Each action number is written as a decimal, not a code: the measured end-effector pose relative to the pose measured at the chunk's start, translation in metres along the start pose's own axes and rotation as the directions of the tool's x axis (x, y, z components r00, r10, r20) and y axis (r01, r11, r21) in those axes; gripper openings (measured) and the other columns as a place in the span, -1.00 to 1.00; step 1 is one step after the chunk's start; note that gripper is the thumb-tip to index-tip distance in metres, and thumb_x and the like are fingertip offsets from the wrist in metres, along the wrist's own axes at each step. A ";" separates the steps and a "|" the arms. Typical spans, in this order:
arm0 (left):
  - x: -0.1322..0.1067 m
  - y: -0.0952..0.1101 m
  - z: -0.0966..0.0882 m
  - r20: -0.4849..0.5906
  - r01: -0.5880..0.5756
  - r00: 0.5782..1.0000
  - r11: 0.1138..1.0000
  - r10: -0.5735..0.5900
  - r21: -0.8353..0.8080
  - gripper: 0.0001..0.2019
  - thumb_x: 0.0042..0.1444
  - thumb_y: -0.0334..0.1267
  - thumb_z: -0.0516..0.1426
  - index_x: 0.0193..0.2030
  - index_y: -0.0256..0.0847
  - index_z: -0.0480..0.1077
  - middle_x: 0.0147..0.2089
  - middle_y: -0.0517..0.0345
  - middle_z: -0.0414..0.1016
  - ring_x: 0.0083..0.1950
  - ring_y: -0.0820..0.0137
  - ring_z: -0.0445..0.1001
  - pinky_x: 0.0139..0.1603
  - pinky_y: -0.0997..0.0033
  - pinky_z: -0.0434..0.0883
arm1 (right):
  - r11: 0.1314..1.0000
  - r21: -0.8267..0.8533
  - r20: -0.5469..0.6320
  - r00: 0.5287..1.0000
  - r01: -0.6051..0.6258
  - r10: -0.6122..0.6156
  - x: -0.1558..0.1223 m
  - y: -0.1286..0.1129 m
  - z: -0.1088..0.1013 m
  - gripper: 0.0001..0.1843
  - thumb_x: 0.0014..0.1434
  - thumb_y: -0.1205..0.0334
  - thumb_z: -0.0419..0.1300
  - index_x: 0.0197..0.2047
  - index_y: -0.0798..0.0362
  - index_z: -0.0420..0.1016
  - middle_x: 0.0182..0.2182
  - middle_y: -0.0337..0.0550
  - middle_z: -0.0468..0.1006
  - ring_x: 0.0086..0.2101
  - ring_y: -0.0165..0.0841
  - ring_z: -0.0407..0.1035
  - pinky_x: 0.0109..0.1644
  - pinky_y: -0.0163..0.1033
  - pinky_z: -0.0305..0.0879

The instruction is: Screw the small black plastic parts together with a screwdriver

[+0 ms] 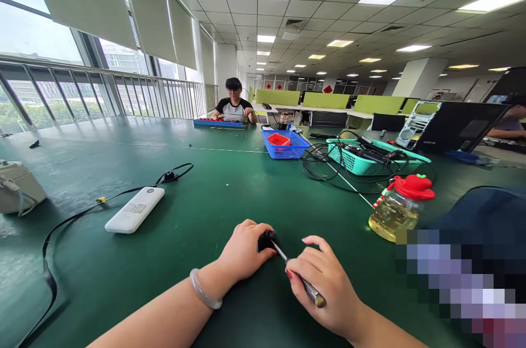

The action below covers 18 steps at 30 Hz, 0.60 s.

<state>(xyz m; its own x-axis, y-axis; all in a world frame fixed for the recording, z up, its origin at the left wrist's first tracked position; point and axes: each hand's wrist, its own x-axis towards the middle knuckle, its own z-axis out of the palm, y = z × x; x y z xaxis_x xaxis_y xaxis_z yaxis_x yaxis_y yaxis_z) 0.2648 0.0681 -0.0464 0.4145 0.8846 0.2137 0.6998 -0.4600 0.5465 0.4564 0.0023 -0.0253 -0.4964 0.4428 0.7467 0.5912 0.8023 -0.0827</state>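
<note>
My left hand (246, 248) is closed around a small black object (266, 240), keeping it against the green tabletop (230, 189). What kind of object it is does not show clearly; its near face is turned to the right. In my right hand (324, 282) is a screwdriver (310, 290) with a thin metal shaft, pinched between thumb and fingers. Its tip reaches the face of the black object; whether it sits in a screw is too small to tell.
Left lies a white power bank (135, 210) beside a black strap (74, 219). Right stands a red-lidded bottle (396, 211). Farther back are a blue basket (286, 150), a teal basket (357, 164) with tangled cables, and a black monitor (456, 123). Another person (234, 107) sits at the far end.
</note>
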 end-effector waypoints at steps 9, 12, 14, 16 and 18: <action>0.000 0.000 0.000 0.031 0.001 1.000 1.000 -0.001 0.006 -0.62 0.01 -0.15 0.24 0.01 -0.08 0.46 -0.07 0.09 0.54 0.03 0.20 0.39 0.11 0.17 0.33 | 0.973 0.054 -0.065 0.972 -0.224 0.227 -0.004 0.011 0.006 -0.86 0.26 0.37 0.05 -0.31 -0.01 0.38 -0.50 -0.31 0.48 -0.49 -0.43 0.33 -0.06 -0.13 0.28; 0.000 0.000 0.000 0.033 -0.021 0.999 1.000 0.021 0.000 -0.65 0.02 -0.16 0.24 -0.01 -0.06 0.46 -0.06 0.12 0.55 0.03 0.20 0.39 0.11 0.17 0.33 | 0.902 0.152 -0.052 0.908 -0.404 0.415 -0.005 0.018 0.010 -0.82 0.28 0.24 0.07 -0.35 -0.02 0.42 -0.46 -0.23 0.52 -0.41 -0.36 0.40 -0.24 -0.23 0.34; -0.001 0.000 0.000 0.030 -0.034 0.999 0.999 0.034 0.002 -0.63 0.02 -0.16 0.24 0.01 -0.05 0.45 -0.05 0.13 0.55 0.05 0.20 0.39 0.14 0.15 0.31 | 0.835 0.229 -0.011 0.857 -0.500 0.516 -0.006 0.021 0.012 -0.79 0.29 0.17 0.07 -0.35 -0.01 0.45 -0.45 -0.19 0.53 -0.40 -0.34 0.42 -0.32 -0.27 0.36; -0.002 -0.001 0.000 0.031 -0.035 0.999 0.999 0.035 0.013 -0.60 0.00 -0.13 0.26 0.02 -0.05 0.44 -0.05 0.12 0.54 0.06 0.19 0.38 0.16 0.12 0.30 | 0.773 0.295 0.026 0.814 -0.561 0.581 -0.007 0.022 0.014 -0.79 0.27 0.12 0.10 -0.31 0.00 0.48 -0.41 -0.17 0.54 -0.40 -0.34 0.44 -0.34 -0.29 0.38; -0.002 -0.001 0.001 0.036 -0.027 0.999 0.999 0.026 0.026 -0.57 -0.01 -0.09 0.27 0.04 -0.04 0.43 -0.04 0.10 0.54 0.06 0.17 0.38 0.15 0.09 0.30 | 0.738 0.332 0.028 0.789 -0.587 0.614 -0.007 0.022 0.015 -0.80 0.23 0.08 0.15 -0.23 0.01 0.50 -0.35 -0.14 0.57 -0.38 -0.32 0.47 -0.32 -0.28 0.43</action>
<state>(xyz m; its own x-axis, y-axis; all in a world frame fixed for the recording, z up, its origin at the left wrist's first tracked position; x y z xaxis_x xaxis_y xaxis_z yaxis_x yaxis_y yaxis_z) 0.2636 0.0662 -0.0479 0.4534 0.8689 0.1987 0.7034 -0.4857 0.5189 0.4631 0.0226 -0.0425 -0.0464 0.8533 0.5193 0.5171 0.4653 -0.7184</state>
